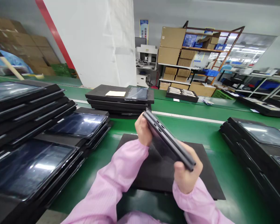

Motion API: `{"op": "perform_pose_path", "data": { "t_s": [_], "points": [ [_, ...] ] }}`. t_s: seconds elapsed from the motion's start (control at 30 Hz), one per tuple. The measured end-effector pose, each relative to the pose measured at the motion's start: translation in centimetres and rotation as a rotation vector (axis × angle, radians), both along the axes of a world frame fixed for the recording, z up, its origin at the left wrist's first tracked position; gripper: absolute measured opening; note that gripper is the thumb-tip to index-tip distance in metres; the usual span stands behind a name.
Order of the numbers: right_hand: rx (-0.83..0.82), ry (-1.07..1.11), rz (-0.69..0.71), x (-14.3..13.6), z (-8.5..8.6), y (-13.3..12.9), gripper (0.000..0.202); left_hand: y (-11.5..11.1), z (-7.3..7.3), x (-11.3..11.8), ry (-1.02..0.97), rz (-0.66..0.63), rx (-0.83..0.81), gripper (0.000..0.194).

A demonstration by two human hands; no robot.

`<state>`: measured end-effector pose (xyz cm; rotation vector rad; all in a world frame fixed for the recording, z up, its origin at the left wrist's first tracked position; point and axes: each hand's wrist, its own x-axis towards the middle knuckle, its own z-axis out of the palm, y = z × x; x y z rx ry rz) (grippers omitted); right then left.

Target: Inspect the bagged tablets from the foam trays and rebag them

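Dark-grey slab-like device (169, 140), two layers thick with port openings along its edge, is tilted up at the centre of the frame; whether it is two stacked tablets or one folded laptop I cannot tell. Left hand (143, 129) grips its upper end and right hand (189, 174) its lower end, thumbs on the near side, both closed firmly. The step in hand appears to be handling or turning the device above one flat black board (154, 177) on the green work surface (212, 133); any next move probably calls for supporting both ends so the layers do not slip. Six glossy screen panels show: three at left (81, 124), one on the upper-centre stack (137, 93) beside one pale sheet (115, 93), and two on the stack at right (245, 155). Layers in the black stacks are too overlapped to count.
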<state>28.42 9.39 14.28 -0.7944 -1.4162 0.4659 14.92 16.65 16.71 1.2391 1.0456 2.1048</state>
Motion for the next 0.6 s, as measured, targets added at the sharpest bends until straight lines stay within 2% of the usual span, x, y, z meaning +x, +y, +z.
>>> {"op": "perform_pose_path", "data": {
  "t_s": [0.07, 0.1, 0.2, 0.3, 0.4, 0.6],
  "points": [
    [0.088, -0.12, 0.021, -0.1, 0.1, -1.1, 0.049, 2.2, 1.0, 0.3, 0.047, -0.154, 0.032, 0.072],
    [0.093, -0.172, 0.033, 0.0, 0.3, -1.3, 0.055, 3.0, 1.3, 0.6, 0.08, -0.223, 0.035, 0.074],
    [0.008, -0.243, 0.127, 0.9, 1.0, -1.3, 0.066, 4.3, 1.7, 1.7, 0.163, -0.391, 0.035, 0.076],
    [-0.072, -0.139, 0.254, 2.0, 1.8, -0.8, 0.048, 4.5, 1.8, 2.4, 0.226, -0.495, 0.026, 0.078],
    [-0.13, -0.021, 0.276, 2.6, 2.2, -0.5, 0.034, 4.4, 1.8, 2.7, 0.271, -0.554, 0.014, 0.08],
    [-0.193, -0.007, 0.205, 2.9, 2.6, -0.8, 0.028, 4.4, 1.4, 3.1, 0.274, -0.551, 0.009, 0.078]
  ]
}}
